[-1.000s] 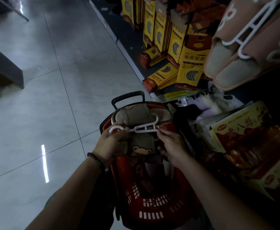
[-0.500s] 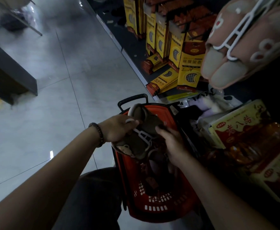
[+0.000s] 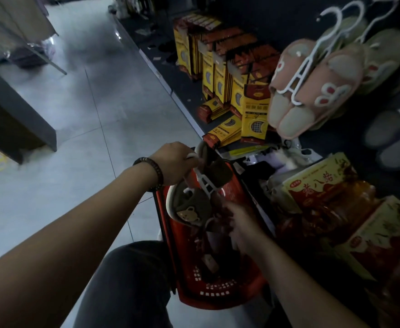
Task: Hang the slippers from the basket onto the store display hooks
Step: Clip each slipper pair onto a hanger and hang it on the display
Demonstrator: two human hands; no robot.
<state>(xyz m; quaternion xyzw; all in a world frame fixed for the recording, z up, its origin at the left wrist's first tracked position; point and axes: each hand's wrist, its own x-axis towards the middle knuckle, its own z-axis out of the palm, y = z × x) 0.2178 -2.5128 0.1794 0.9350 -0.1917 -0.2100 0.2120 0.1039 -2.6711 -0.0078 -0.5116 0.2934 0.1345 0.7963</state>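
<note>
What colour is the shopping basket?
Red; the basket shows best in the head view.

We saw a red slotted plastic basket [image 3: 218, 292]. Just over its rim were brown plush slippers [image 3: 199, 202] with a tan bear-face patch, on a white plastic hanger [image 3: 204, 183]. Beyond the basket were yellow-and-red printed cardboard boxes [image 3: 253, 114]. Up and right of it were pink plush slippers [image 3: 312, 91] patterned with white-and-red flowers.

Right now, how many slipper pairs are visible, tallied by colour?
Brown pair, held by the left hand: 1
Pink pair, hanging: 1
Pale beige pair behind it: 1
Grey pair, far right: 1
Total: 4
The red basket is too dark inside to count.
</note>
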